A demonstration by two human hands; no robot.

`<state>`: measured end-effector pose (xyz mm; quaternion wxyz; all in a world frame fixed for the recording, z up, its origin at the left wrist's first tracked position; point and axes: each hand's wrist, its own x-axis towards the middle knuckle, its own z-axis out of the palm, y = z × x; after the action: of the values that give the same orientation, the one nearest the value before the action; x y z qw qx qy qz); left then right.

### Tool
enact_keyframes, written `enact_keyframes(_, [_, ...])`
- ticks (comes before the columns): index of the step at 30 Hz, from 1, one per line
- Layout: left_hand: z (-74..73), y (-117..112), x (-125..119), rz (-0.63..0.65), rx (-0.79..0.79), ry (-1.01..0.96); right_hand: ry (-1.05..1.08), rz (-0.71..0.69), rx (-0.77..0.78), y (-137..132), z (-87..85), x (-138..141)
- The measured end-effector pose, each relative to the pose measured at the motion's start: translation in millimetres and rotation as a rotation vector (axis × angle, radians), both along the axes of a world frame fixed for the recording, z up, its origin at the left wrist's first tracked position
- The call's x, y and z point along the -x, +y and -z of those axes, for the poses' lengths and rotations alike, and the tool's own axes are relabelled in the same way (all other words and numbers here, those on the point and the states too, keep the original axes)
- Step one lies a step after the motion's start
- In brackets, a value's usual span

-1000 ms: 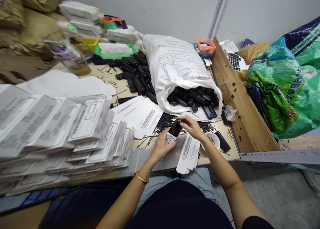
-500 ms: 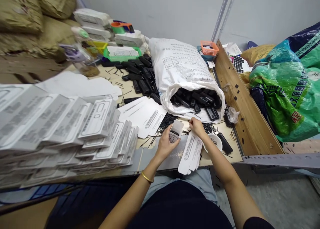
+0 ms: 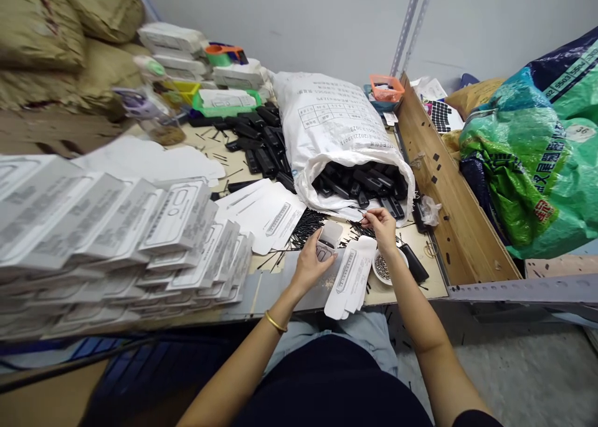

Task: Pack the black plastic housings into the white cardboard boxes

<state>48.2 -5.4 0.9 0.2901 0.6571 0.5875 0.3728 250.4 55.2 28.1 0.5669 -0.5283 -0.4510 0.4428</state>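
In my left hand [image 3: 308, 264] is a small white printed carton [image 3: 331, 235], its top flap raised and its end open, with something dark inside the opening. My right hand [image 3: 381, 229] is at the mouth of a white woven sack [image 3: 332, 112], fingertips pinched together. What they hold, if anything, is too small to make out. Black plastic cases [image 3: 374, 179] fill the sack's mouth. Under my right hand lie thin black sticks [image 3: 360, 230], and flat white cartons [image 3: 351, 276] rest between my hands. Beside my right forearm stands a white bowl [image 3: 382, 270] of small metal pieces.
White boxes [image 3: 175, 218] stand in tall stacks on the left. More flat cartons [image 3: 275, 218] and a pile of black cases [image 3: 261, 142] lie behind my left hand. A wooden board [image 3: 455, 197] edges the table's right, with green bags [image 3: 551, 178] beyond it.
My right hand has moved from beside the carton, slightly away and to the right, nearer the sack's mouth. My left hand keeps hold of the carton. The view has shifted a little.
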Motion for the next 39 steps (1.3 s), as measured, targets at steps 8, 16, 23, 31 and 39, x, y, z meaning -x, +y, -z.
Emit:
enact_keyframes(8, [-20.8, -21, -30, 0.049, -0.070, 0.002, -0.203, -0.205, -0.216, -69, -43.3, 14])
enact_keyframes(16, [-28.9, -37, -51, -0.015, -0.075, -0.217, -0.147, -0.061, -0.091, -88, -20.4, 6])
enact_keyframes(23, [-18.0, -41, -24, -0.135, -0.125, -0.145, 0.192, -0.323, -0.048, -78, 6.7, 47])
enact_keyframes(31, [-3.6, -48, 3, 0.005, -0.001, -0.144, 0.072, -0.289, -0.088, -82, 20.1, 91])
enact_keyframes(39, [0.8, -51, 5, 0.147, 0.055, -0.387, -0.384, -0.069, -0.366, -112, 19.4, 106])
